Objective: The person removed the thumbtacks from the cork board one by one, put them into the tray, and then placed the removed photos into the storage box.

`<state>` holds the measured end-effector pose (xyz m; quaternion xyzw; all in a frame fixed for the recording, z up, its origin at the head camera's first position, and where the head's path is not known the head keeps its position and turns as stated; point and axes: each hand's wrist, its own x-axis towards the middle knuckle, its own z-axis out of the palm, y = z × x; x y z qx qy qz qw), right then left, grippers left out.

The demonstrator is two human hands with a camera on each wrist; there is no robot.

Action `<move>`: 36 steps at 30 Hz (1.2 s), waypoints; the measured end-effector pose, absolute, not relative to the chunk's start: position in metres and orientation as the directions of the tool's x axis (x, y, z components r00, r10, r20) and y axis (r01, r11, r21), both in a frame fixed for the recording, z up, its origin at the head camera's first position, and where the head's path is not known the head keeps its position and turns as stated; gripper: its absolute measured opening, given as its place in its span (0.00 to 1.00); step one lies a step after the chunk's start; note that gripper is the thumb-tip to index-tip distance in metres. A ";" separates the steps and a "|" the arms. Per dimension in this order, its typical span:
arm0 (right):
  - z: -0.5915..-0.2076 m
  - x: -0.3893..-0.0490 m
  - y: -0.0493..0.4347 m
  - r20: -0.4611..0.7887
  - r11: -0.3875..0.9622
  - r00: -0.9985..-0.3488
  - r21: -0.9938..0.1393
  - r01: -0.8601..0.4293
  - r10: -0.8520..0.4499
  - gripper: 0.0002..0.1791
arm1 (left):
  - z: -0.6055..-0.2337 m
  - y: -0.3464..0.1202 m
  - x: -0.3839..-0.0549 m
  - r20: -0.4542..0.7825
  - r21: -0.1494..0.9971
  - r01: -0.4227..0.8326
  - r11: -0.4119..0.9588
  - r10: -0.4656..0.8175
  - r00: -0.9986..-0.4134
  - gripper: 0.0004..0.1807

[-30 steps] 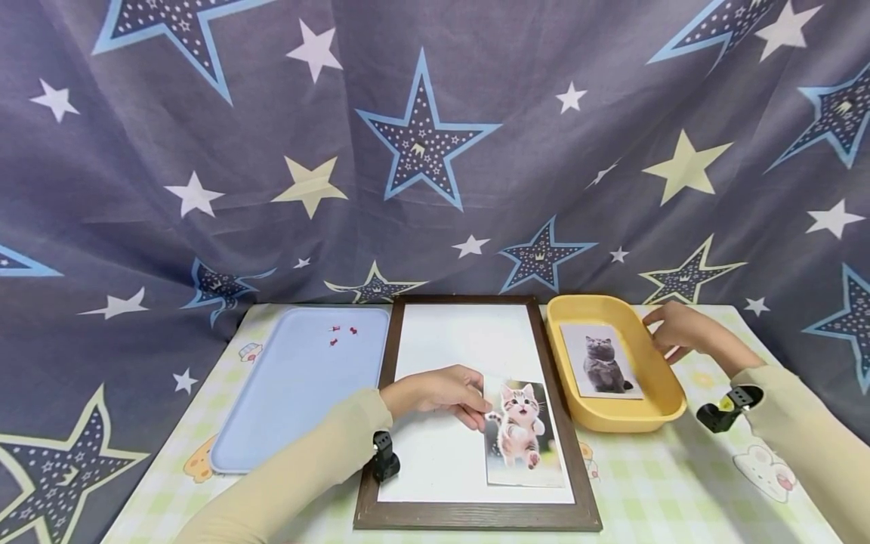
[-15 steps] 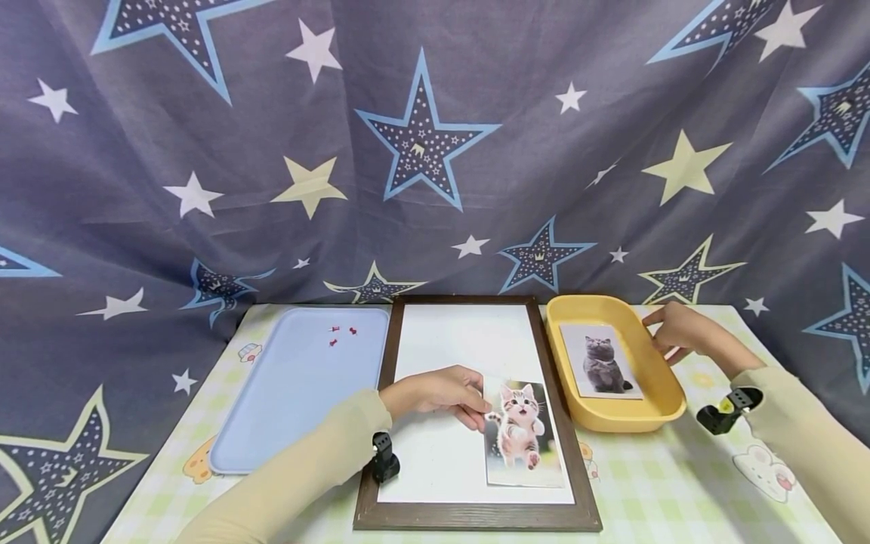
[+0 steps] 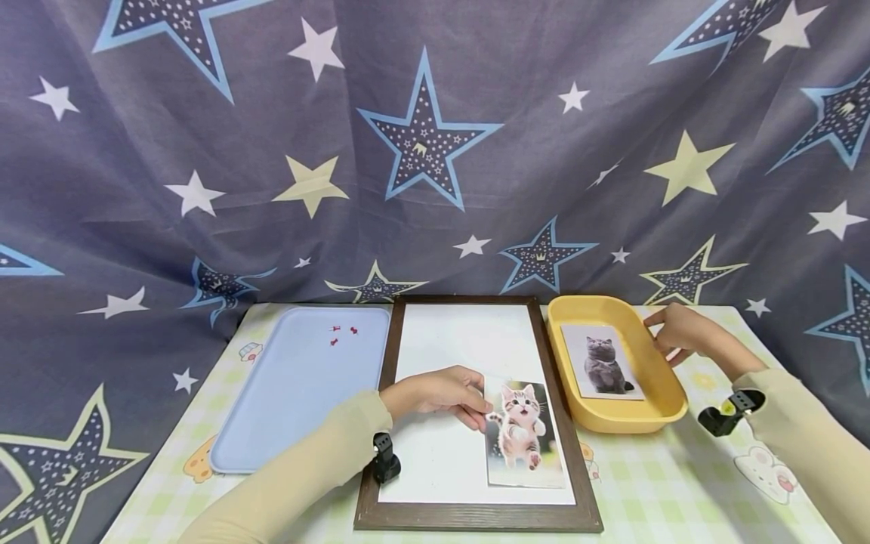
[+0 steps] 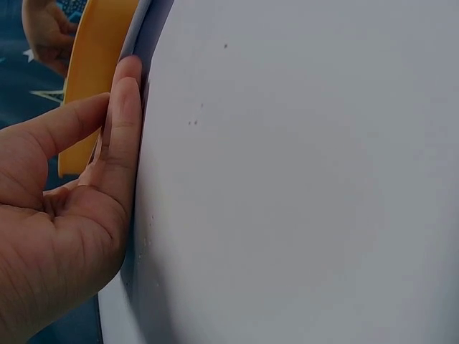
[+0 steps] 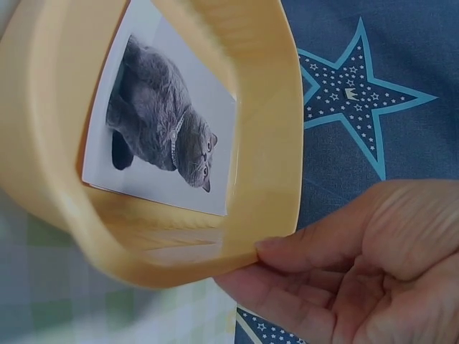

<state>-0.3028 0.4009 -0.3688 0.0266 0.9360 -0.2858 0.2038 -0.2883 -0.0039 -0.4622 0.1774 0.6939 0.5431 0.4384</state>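
Note:
My left hand (image 3: 445, 394) pinches the left edge of a kitten photo card (image 3: 523, 434) between thumb and fingers. The card is over the lower right of a white board (image 3: 469, 340) with a dark brown frame. In the left wrist view the fingers lie close along the board's white surface. My right hand (image 3: 686, 332) grips the right rim of a yellow tray (image 3: 662, 404), thumb on the rim and fingers beneath, as the right wrist view shows. Inside the tray lies a photo card of a grey cat (image 5: 154, 107).
On the left lies a pale blue tray (image 3: 285, 408) with 3 red push pins (image 3: 334, 342) near its far end. A green checked cloth (image 3: 686, 483) covers the table. Behind it hangs a dark curtain (image 3: 435, 242) with stars.

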 end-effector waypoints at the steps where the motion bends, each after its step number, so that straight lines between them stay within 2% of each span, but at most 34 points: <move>1: -0.369 -0.303 0.401 -0.396 0.836 -0.916 -0.524 0.166 -0.066 0.37 | -0.462 -0.004 -0.288 -0.416 0.909 -0.231 0.347 0.722 -0.553 0.03; 36: -0.373 -0.302 0.403 -0.379 0.845 -0.923 -0.512 0.150 -0.066 0.38 | -0.463 -0.005 -0.289 -0.414 0.910 -0.251 0.330 0.725 -0.550 0.03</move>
